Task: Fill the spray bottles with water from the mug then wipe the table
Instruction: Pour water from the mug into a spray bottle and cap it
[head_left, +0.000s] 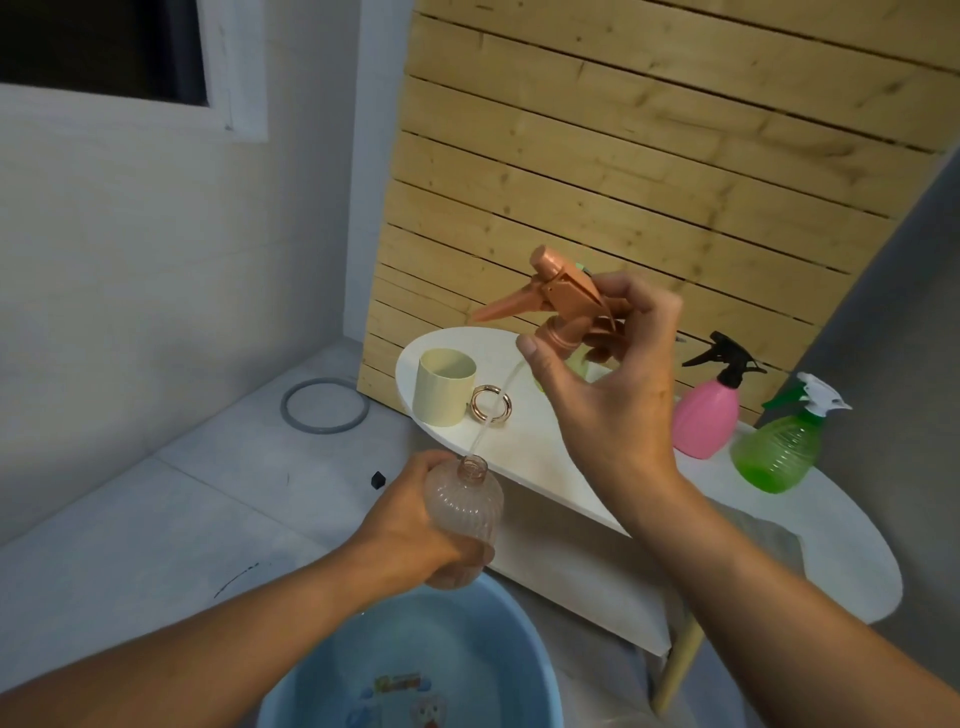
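A: Entry, head view. Left hand (410, 525) wraps the body of the clear peach bottle (464, 519), held over the blue basin (410, 670), just off the near edge of the white worktop (841, 551). Neck open, tipped slightly up and right.

B: Right hand?

A: Right hand (608, 384) is raised above the worktop, fingers curled round the collar of the peach spray head (561, 301), thumb stretched out to the left. Nozzle points left. The dip tube (493, 410) hangs down and left, and its lower end sits at or just inside the bottle's mouth; cannot tell how deep.

B: The relation that counts?

A: Head lies up and right of the neck; the tube's long axis runs on a slant between them. Judgement: whether the head goes on or comes away, travel must follow that slant, or the tube will bend or catch on the rim.

B: Water source?

A: Cream mug (444, 387) stands upright on the worktop's far left end, ring handle (491, 408) toward the right. It is beyond the bottle and well clear of both hands; the left hand is nearer but occupied.

B: Other bottles?

A: Pink bottle (709, 415) and green bottle (779, 452) stand capped on the worktop's right side. Water level in the peach bottle: cannot tell.
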